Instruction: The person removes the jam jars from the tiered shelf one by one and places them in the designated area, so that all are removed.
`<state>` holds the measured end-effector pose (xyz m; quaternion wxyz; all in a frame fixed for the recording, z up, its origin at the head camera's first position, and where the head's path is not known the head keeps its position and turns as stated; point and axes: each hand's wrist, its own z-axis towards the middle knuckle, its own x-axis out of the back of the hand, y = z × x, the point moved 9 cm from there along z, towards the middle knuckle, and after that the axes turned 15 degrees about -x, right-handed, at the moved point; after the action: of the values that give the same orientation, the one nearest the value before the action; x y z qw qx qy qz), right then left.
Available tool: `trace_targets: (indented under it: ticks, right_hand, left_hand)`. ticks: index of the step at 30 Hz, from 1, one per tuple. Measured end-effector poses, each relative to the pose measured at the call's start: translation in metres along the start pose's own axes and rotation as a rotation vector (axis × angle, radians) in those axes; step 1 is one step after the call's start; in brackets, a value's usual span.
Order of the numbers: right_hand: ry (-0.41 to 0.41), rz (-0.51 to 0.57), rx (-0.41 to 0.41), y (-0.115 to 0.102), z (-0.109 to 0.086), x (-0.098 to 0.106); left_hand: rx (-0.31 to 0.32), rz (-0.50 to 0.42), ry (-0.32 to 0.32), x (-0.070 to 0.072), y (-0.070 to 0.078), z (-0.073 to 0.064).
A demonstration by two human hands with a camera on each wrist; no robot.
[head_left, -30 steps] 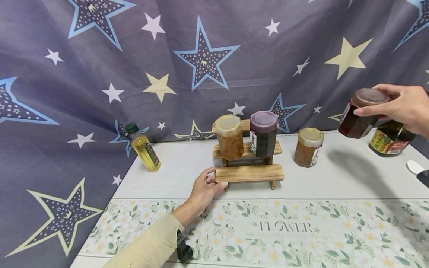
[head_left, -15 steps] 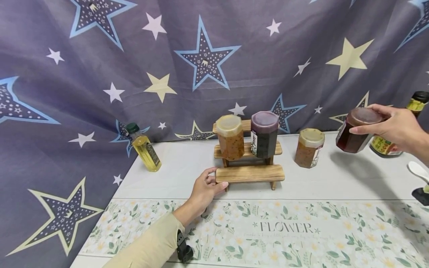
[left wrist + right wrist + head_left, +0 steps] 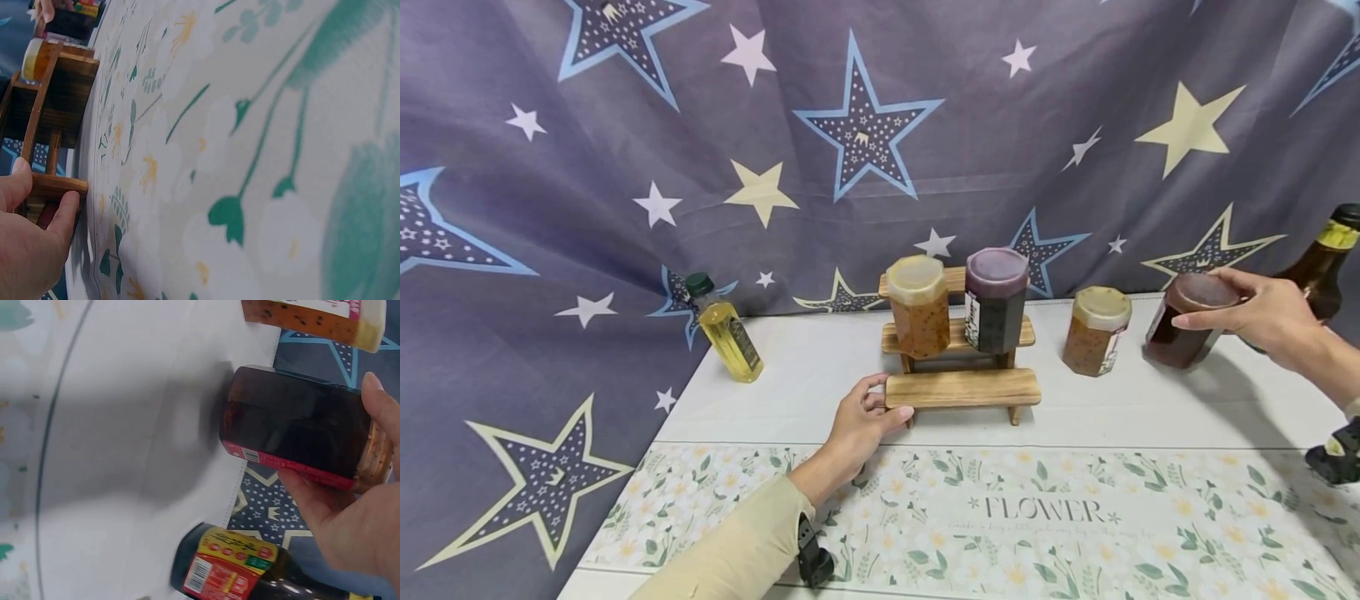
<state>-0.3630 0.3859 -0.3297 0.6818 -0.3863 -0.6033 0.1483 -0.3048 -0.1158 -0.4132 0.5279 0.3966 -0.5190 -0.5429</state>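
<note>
My left hand (image 3: 857, 425) grips the left end of the lowest step of a small wooden tiered rack (image 3: 962, 389), thumb in front. In the left wrist view, thumb and fingers (image 3: 65, 215) sit around the rack's end piece. On its upper step stand an orange jam jar (image 3: 920, 321) and a dark purple jar (image 3: 995, 312). At the right, my right hand (image 3: 1262, 312) holds a dark red, faceted jam jar (image 3: 1176, 342) by its lid end, upright and close over the white tabletop. The right wrist view shows its red label strip (image 3: 294, 467) and a shadow beside its base.
Another orange jar (image 3: 1096, 333) stands between the rack and the held jar. A brown sauce bottle (image 3: 1326, 271) is behind my right hand. An oil bottle (image 3: 730, 342) with a green cap stands at the far left. A star-patterned cloth (image 3: 760, 117) hangs behind the table.
The dark red jar in my right hand has come down toward the table and slightly left, uncovering the sauce bottle's neck. My left hand has stayed on the rack.
</note>
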Motion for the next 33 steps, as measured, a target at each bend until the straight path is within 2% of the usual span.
trace_targets:
  ticks: [7, 13, 21, 28, 33]
  right_hand:
    - [-0.025, 0.021, -0.036, 0.010, 0.000, -0.009]
    - [-0.050, 0.025, -0.033, 0.010, 0.001, -0.012]
    - [-0.076, 0.027, 0.009, 0.004, 0.002, -0.015]
    - [-0.081, -0.024, 0.036, 0.004, -0.001, -0.013]
    - [-0.169, -0.005, 0.042, 0.006, -0.001, -0.014]
  left_hand:
    - [-0.002, 0.017, -0.002, -0.001, 0.000, 0.000]
    - [-0.003, 0.036, 0.006, 0.001, 0.000, -0.001]
    - [-0.002, 0.042, 0.005, 0.001, 0.001, 0.000]
    - [-0.001, 0.026, 0.007, -0.001, 0.000, 0.000]
    - [0.000, 0.009, 0.013, -0.001, 0.001, 0.000]
